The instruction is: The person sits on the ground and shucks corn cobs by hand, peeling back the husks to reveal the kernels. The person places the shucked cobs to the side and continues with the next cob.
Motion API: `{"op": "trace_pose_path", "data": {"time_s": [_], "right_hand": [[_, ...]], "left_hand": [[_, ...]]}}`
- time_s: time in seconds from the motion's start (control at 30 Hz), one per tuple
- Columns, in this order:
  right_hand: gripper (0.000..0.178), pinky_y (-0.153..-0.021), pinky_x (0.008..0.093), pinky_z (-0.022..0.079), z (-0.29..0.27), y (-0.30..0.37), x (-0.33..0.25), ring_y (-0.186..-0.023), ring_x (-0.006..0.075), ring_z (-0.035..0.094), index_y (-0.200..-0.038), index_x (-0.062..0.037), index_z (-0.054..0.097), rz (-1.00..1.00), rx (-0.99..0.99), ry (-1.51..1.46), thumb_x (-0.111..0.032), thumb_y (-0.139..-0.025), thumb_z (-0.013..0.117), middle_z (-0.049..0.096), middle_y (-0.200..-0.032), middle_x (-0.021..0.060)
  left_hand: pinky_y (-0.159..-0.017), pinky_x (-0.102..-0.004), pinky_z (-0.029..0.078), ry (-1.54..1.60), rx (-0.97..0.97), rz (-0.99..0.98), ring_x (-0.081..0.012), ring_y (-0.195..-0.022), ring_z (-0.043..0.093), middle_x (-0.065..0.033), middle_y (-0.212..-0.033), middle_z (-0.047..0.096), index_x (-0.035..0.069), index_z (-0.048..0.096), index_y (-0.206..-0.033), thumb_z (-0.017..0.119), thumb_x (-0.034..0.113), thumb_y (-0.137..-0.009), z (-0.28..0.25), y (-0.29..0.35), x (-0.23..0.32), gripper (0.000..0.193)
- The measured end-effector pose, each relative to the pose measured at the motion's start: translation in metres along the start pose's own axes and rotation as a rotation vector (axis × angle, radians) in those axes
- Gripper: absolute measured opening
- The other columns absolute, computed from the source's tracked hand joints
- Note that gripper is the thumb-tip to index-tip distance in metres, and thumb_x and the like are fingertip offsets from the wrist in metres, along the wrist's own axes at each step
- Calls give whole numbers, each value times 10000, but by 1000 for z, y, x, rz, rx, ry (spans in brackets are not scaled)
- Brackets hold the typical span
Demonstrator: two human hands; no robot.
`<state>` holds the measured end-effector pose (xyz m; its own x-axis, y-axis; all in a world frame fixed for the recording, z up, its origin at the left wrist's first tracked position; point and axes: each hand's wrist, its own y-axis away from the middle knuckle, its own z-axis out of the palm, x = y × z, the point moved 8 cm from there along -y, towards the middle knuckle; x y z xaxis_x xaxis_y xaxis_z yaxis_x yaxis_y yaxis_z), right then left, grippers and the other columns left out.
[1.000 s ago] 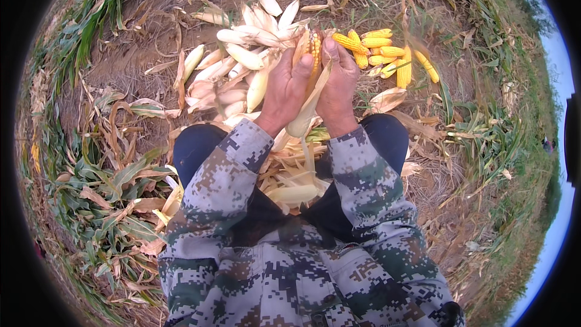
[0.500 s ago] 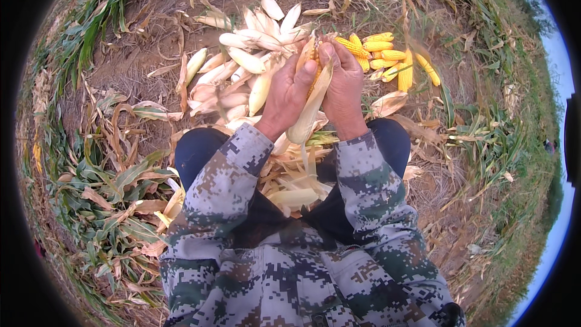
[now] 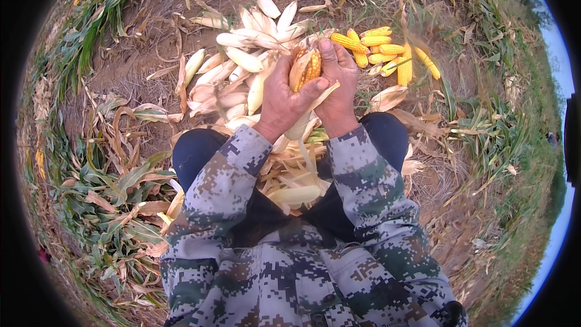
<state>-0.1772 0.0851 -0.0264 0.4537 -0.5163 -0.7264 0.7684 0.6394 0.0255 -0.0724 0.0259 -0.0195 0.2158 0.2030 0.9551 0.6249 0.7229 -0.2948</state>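
Note:
Between my two hands, above the ground in front of my knees, is an ear of corn (image 3: 311, 68) with its yellow-orange kernels partly bared. My left hand (image 3: 284, 94) is closed round its left side, the thumb across the lower kernels. My right hand (image 3: 336, 88) grips from the right, thumb near the ear's far end. A pale strip of husk (image 3: 301, 126) hangs down toward me from between the hands. Left of them lies a pile of ears still in husk (image 3: 245, 60). Bare yellow cobs (image 3: 387, 49) are heaped beyond my right hand.
Loose husks (image 3: 293, 195) lie between my legs, close to my dark-trousered knees (image 3: 384, 139). Green and dry corn stalks (image 3: 130, 188) cover the ground at left, with more leaves at the right. Dry, straw-strewn soil (image 3: 151, 42) surrounds the piles.
More kernels show on the ear as the husk is drawn down. My left thumb has moved lower and to the right across it; the hanging husk now sits largely behind my hands.

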Motion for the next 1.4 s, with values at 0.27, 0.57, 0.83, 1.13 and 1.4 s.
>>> {"op": "trace_pose_path", "data": {"time_s": [0.27,0.57,0.83,1.13,1.4], "right_hand": [[175,-750,323,597,-20,-5,10,-752,160,654,-1011,-56,603,103,113,-286,-215,-1040,671,647,-823,40],[186,-523,242,439,-8,10,-9,-561,66,480,-982,-66,601,265,-76,-213,-228,-1072,616,597,-757,4],[215,-410,180,295,11,84,32,-460,10,392,-999,-39,629,874,-442,358,-245,-1045,671,576,-680,-33],[294,-545,226,450,11,76,40,-592,60,531,-1083,10,659,424,-511,688,-245,-983,763,638,-755,-9],[386,-651,207,483,40,49,5,-713,45,559,-1191,9,677,-217,-359,963,-171,-893,844,651,-1197,57]], "left_hand": [[-855,-277,547,140,34,-45,-116,-959,666,-97,-1081,715,-43,603,-1172,796,281,-940,-6,-5,2,443],[-817,-319,567,465,135,-197,-162,-925,690,-98,-1041,713,0,635,-1149,597,334,-1069,-34,-22,-14,345],[-865,-451,583,766,340,-248,-294,-934,681,-173,-1036,677,11,574,-1196,480,465,-1094,-118,-50,-6,474],[-782,-368,592,639,360,-204,-205,-894,685,-87,-1014,682,45,613,-1171,663,286,-1037,-132,-43,-3,280],[-629,-243,521,508,309,-280,-70,-734,614,-15,-902,675,0,656,-1077,872,232,-879,-75,-33,-17,374]]}}
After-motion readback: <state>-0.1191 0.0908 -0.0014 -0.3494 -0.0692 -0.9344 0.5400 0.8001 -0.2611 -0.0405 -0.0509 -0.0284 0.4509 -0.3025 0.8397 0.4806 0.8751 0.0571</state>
